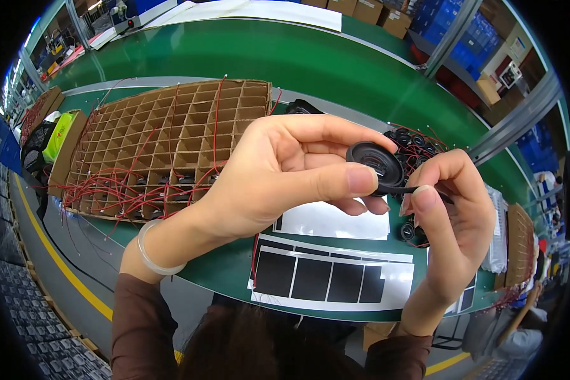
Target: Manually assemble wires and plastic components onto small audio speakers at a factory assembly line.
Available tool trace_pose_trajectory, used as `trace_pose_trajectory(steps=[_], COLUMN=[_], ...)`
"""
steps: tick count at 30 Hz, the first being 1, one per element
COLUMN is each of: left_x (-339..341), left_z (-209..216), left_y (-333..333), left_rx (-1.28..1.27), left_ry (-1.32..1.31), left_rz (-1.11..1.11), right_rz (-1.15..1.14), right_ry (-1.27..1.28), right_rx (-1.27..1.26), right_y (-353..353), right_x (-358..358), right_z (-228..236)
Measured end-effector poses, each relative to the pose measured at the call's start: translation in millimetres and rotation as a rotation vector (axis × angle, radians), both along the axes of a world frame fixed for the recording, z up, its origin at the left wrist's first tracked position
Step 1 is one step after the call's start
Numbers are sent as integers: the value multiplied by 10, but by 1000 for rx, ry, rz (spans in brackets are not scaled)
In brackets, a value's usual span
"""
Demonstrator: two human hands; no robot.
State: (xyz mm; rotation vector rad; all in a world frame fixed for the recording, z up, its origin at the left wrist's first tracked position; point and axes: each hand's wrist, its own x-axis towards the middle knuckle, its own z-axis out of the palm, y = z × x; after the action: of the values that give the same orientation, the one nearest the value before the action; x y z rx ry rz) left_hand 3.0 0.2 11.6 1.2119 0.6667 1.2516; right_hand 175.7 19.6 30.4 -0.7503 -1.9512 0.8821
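Right of the box (196,117), the left hand (275,171), laid sideways with curled fingers, held a black disc (375,162) in a pinch. Farther right of the box, the upright right hand (459,215) pinched a black strip (400,189) at the disc's lower edge.

A dished black disc (375,166) tilts — black strip (399,189) at its rim.
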Motion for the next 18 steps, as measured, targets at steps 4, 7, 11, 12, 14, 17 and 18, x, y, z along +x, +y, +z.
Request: trace_pose_trajectory(steps=[4, 7, 11, 12, 14, 17, 18], left_x=[0, 12, 26, 21, 12, 10, 7], left_z=[0, -21, -67, -57, -35, -35, -36], left_y=[-10, 12, 46, 42, 33, 31, 28], left_rx=[22, 53, 118, 118, 132, 131, 131], left_ry=[14, 13, -9, -9, 1, 2, 1], left_rz=[-2, 28, 148, 148, 146, 65, 65], right_rz=[5, -8, -65, -75, -61, -61, -61], right_ry=[3, 4, -9, -4, -1, 7, 7], right_rx=[13, -16, 39, 89, 124, 50, 49], right_y=[3, -19, -89, -102, -86, -27, -15], right_x=[4, 5, -50, -67, -64, -33, -28], right_z=[-1, 9, -17, -24, -19, -11, -10])
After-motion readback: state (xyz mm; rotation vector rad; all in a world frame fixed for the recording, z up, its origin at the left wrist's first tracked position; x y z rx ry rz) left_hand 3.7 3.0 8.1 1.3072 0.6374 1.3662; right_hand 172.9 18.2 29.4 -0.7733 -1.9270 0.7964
